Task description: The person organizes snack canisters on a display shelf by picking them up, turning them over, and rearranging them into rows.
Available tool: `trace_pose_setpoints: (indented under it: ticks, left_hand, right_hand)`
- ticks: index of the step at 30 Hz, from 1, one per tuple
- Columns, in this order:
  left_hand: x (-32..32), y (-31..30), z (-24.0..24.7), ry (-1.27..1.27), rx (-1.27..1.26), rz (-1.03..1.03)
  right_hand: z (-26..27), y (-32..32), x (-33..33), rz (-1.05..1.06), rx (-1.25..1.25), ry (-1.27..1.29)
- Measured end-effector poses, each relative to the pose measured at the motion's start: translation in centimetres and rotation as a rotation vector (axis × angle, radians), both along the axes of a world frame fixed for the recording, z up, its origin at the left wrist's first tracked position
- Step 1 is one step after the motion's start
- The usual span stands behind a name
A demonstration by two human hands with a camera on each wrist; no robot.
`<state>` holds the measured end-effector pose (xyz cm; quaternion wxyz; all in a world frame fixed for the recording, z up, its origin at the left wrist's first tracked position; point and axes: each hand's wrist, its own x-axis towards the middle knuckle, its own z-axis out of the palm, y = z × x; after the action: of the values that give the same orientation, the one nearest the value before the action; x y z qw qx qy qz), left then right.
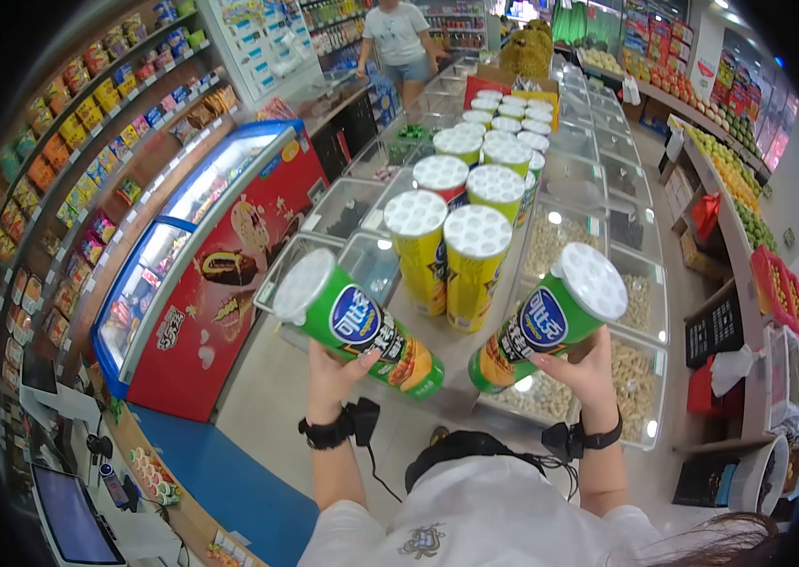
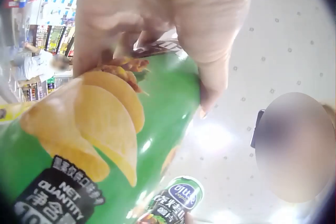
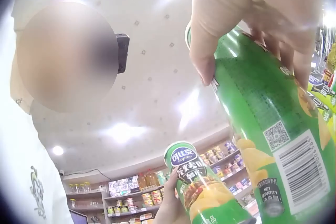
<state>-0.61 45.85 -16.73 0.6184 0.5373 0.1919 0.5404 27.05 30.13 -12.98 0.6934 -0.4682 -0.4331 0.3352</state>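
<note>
In the head view my left hand (image 1: pixel 335 376) grips a green potato chip canister (image 1: pixel 358 323) with a white plastic lid, tilted with its lid up and to the left. My right hand (image 1: pixel 586 367) grips a matching green canister (image 1: pixel 539 329), its lid leaning up and to the right. Both thumbs lie across the labels. The left wrist view shows the left canister (image 2: pixel 163 92) close up, with pictured chips and fingers wrapped around it. A barcode and QR code show on the right canister (image 3: pixel 247 103) in the right wrist view. Yellow canisters (image 1: pixel 416 255) stand upright just beyond both hands.
More lidded canisters (image 1: pixel 505 151) run back in rows between clear-lidded bins (image 1: pixel 634 293) of dry goods. A red chest freezer (image 1: pixel 229 265) and snack shelves (image 1: pixel 87 113) line the left. Fruit stands (image 1: pixel 730 189) are on the right. A person (image 1: pixel 397 42) stands at the back.
</note>
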Motion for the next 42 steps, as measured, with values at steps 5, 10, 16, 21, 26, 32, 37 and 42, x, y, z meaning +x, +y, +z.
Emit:
trace_pose_setpoints:
  ticks: [5,10,16,21,26,32,37,42]
  left_hand:
    - [0.0,2.4,1.6,0.093,0.005,-0.18]
    - [0.5,4.5,2.0,0.234,0.022,-0.226]
    - [1.6,6.2,0.9,0.384,0.144,-0.318]
    - [2.1,6.3,-0.5,0.465,0.255,-0.26]
    - [2.0,6.1,-1.3,0.472,0.186,-0.295]
    - [2.5,5.9,-1.2,0.425,0.113,-0.308]
    - [2.5,5.7,-1.5,0.328,0.17,-0.276]
    - [1.9,6.2,-1.7,0.38,0.192,-0.31]
  right_hand:
    - [-0.3,1.7,-3.6,-0.018,-0.046,-0.098]
    - [-0.7,3.0,-6.0,-0.084,-0.027,-0.214]
    - [-1.6,4.1,-7.4,-0.149,-0.044,-0.249]
    - [-2.3,4.6,-8.0,-0.231,-0.071,-0.296]
    - [-2.2,5.0,-9.1,-0.275,-0.122,-0.346]
    - [-2.2,5.3,-10.0,-0.337,-0.099,-0.443]
    - [-2.5,4.4,-8.7,-0.266,-0.108,-0.457]
    - [-2.7,4.6,-8.6,-0.294,-0.099,-0.464]
